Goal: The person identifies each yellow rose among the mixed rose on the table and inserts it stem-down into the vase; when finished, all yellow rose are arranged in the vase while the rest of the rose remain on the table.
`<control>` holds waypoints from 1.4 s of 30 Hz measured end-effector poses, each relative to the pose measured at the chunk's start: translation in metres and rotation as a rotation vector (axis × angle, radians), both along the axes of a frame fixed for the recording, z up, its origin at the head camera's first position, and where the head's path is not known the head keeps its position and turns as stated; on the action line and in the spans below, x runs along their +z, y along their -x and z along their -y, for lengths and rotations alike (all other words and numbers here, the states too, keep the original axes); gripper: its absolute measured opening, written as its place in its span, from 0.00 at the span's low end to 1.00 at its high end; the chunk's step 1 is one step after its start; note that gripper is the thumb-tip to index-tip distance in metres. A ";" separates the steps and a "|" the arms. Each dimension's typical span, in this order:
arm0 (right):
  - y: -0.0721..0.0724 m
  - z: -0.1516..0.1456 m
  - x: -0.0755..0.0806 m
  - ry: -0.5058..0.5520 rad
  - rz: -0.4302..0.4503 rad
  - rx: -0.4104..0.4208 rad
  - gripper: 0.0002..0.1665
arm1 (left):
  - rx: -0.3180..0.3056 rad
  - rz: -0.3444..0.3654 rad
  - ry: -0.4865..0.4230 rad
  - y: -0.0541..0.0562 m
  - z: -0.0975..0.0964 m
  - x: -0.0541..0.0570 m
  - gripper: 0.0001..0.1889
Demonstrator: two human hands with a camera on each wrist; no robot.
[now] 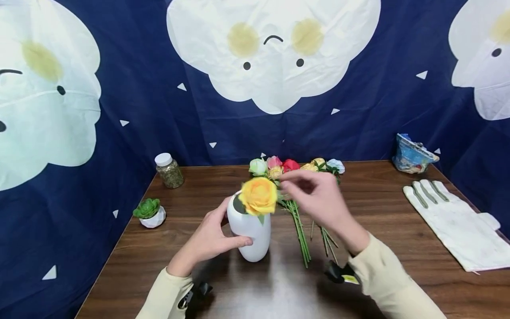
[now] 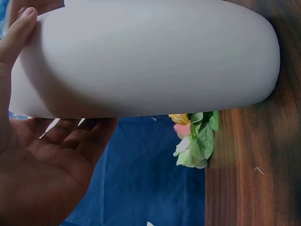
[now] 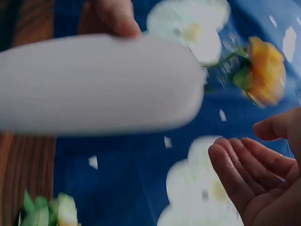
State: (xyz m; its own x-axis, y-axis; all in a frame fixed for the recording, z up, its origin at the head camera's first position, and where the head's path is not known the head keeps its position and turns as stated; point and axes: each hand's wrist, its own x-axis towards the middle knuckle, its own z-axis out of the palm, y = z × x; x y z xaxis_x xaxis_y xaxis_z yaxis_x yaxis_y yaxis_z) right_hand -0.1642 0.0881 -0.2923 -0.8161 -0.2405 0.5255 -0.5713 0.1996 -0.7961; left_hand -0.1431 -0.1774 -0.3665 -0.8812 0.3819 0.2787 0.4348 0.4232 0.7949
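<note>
A white vase point(image 1: 255, 235) stands upright at the middle of the table, gripped from the side by my left hand point(image 1: 209, 235), its thumb across the front. In the left wrist view the vase point(image 2: 155, 61) fills the top. One yellow rose point(image 1: 260, 196) sticks up out of its mouth; the right wrist view shows the bloom point(image 3: 265, 70) on a short length of stem. My right hand point(image 1: 318, 195) hovers just right of the bloom, apart from it, holding nothing. Loosely bent fingers point(image 3: 235, 174) show in the right wrist view, slightly blurred.
Behind and right of the vase lie several artificial flowers point(image 1: 291, 165) with green stems point(image 1: 299, 230). At the left are a lidded jar point(image 1: 170, 173) and a potted succulent point(image 1: 150, 215). White gloves point(image 1: 458, 221) and a blue patterned container point(image 1: 412, 155) sit at the right.
</note>
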 end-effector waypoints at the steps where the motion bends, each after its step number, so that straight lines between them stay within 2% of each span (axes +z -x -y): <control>1: 0.002 -0.011 -0.002 0.042 0.045 -0.009 0.07 | 0.005 -0.002 0.007 0.000 0.000 0.001 0.45; 4: 0.011 -0.043 -0.006 0.199 0.153 -0.025 0.08 | 0.020 0.004 0.021 0.001 0.001 0.003 0.43; 7: 0.020 -0.068 -0.010 0.318 0.210 -0.027 0.12 | 0.033 0.008 0.027 0.000 0.003 0.003 0.44; 10: 0.029 -0.083 -0.014 0.367 0.243 -0.040 0.16 | 0.039 0.019 0.013 -0.002 0.006 0.003 0.45; 17: 0.044 -0.092 -0.021 0.362 0.336 -0.074 0.16 | 0.043 0.038 -0.002 -0.005 0.008 0.000 0.44; 22: 0.051 -0.087 -0.032 0.273 0.408 -0.094 0.11 | 0.041 0.034 0.002 -0.005 0.007 0.000 0.44; 29: 0.062 -0.080 -0.050 0.231 0.571 -0.026 0.12 | 0.040 0.044 0.008 -0.003 0.005 0.000 0.45; 34: 0.066 -0.078 -0.062 0.206 0.602 -0.045 0.15 | 0.032 0.048 0.012 -0.002 0.004 0.000 0.44; 38: 0.070 -0.081 -0.072 0.255 0.642 -0.062 0.13 | 0.022 0.053 0.011 -0.001 0.002 0.000 0.43; 42: 0.073 -0.085 -0.080 0.271 0.645 -0.093 0.13 | 0.014 0.053 0.009 0.000 0.000 0.000 0.43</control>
State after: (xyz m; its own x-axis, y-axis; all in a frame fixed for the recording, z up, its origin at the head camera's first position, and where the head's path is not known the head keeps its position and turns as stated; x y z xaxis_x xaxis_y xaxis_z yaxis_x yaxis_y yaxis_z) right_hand -0.2375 0.1732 -0.3721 -0.9957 -0.0839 -0.0385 0.0411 -0.0290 -0.9987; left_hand -0.1429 -0.1777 -0.3670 -0.8998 0.3717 0.2285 0.3865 0.4363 0.8125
